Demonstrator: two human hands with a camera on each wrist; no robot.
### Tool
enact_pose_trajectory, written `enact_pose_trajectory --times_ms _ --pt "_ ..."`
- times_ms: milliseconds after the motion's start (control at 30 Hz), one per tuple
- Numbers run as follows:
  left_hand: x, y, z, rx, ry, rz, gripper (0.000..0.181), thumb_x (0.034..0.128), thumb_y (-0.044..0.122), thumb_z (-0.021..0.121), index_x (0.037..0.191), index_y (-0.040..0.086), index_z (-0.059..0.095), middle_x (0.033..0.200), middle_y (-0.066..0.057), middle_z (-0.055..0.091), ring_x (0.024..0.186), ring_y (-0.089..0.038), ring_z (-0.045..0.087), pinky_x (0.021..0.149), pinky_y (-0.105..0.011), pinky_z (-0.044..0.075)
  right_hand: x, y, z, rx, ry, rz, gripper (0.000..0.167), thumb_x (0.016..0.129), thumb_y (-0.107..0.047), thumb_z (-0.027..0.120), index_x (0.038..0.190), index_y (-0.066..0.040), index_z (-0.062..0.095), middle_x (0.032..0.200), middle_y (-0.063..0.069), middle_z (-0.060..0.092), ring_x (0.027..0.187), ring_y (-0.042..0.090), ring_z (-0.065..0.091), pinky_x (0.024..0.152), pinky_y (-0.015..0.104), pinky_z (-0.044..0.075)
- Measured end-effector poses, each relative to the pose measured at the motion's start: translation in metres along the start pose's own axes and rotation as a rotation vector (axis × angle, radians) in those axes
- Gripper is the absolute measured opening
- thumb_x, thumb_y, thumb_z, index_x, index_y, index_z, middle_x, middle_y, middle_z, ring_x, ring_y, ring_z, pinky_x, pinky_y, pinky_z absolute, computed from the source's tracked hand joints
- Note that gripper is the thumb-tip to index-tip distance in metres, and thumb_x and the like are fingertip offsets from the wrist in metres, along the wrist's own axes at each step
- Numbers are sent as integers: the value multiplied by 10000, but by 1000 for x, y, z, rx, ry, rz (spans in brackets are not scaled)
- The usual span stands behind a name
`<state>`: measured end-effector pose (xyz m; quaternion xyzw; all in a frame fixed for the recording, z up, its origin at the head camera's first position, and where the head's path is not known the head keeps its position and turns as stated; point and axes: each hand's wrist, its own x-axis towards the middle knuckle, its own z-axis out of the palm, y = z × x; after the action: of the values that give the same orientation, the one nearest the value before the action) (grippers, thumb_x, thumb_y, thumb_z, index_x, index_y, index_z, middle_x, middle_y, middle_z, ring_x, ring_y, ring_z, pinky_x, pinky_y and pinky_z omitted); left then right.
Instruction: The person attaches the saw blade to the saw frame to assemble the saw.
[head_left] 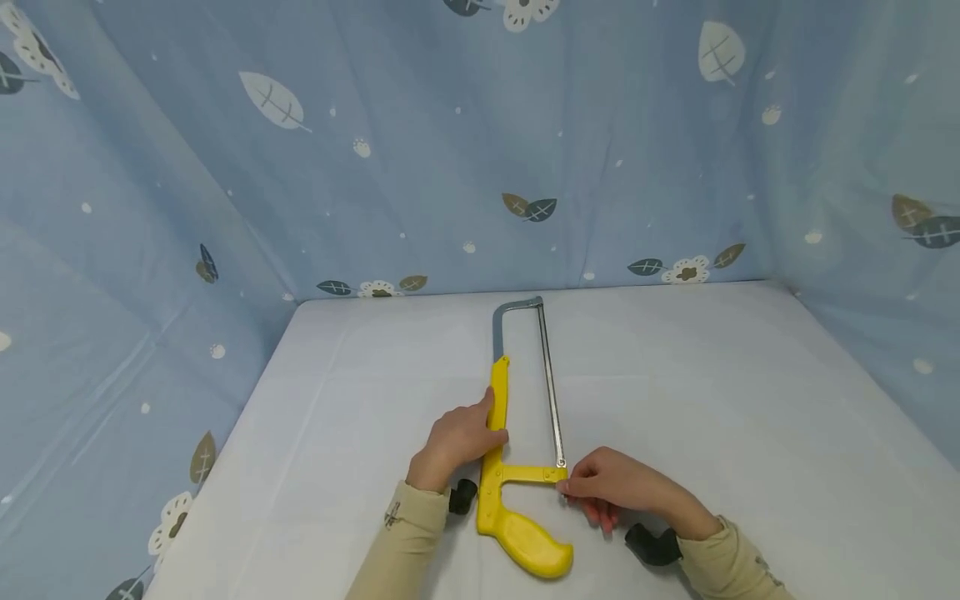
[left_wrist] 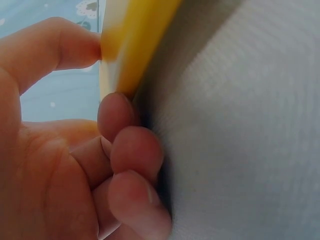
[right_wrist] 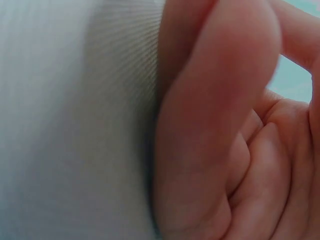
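Nearest to the head camera are the two beige sleeves [head_left: 401,542], which come in from the lower edge, and between them lies the yellow handle [head_left: 536,546] of a hacksaw [head_left: 528,474]. The saw lies flat on the white tablecloth [head_left: 675,375], its metal bow pointing away from the person and its thin blade [head_left: 551,383] on the right side. The left hand [head_left: 457,437] holds the yellow spine in a narrow grip, one digit against one face and fingertips on the other. The right hand [head_left: 626,483] pinches the near corner, where a small metal part [head_left: 564,498] sticks out; whether the fingers close on this part itself, one cannot tell. For careful work at this corner, the left hand should probably press the spine firmly to the cloth, so that the saw does not turn, while the right hand uses only its fingertips and avoids the blade's edge. As for the pose, the left forearm reaches forward from the lower left, with one digit stretched along the spine. The right forearm comes from the lower right, the hand turned inward, its lower fingers bent close above or on the cloth.
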<state>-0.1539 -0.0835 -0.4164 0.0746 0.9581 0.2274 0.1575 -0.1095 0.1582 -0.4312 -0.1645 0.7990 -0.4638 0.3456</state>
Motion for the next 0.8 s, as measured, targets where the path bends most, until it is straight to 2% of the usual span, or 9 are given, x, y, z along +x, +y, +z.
enact_pose_trajectory --times_ms 200,567,800 --pt "-1 -2 2 -8 9 -3 751 787 385 540 1427 143 229 859 -29 531 637 -180 472 527 -304 332 -1 0 3 -18 13 -4 362 821 -397 592 705 -56 633 510 30 537 382 149 497 394 266 402" --pt "0 -3 1 -9 3 4 752 791 384 533 1429 139 219 737 -26 504 607 -184 460 520 -307 321 -1 -2 -1 3 -35 -23 327 851 -342 567 730 -51 651 533 35 553 401 142 518 403 247 401" --pt "-1 -3 1 -10 -2 -6 755 791 390 538 1430 144 217 830 -30 530 632 -183 468 529 -307 329 -1 1 0 24 -21 -15 330 829 -359 595 739 -42 625 524 15 529 400 134 511 399 244 400"
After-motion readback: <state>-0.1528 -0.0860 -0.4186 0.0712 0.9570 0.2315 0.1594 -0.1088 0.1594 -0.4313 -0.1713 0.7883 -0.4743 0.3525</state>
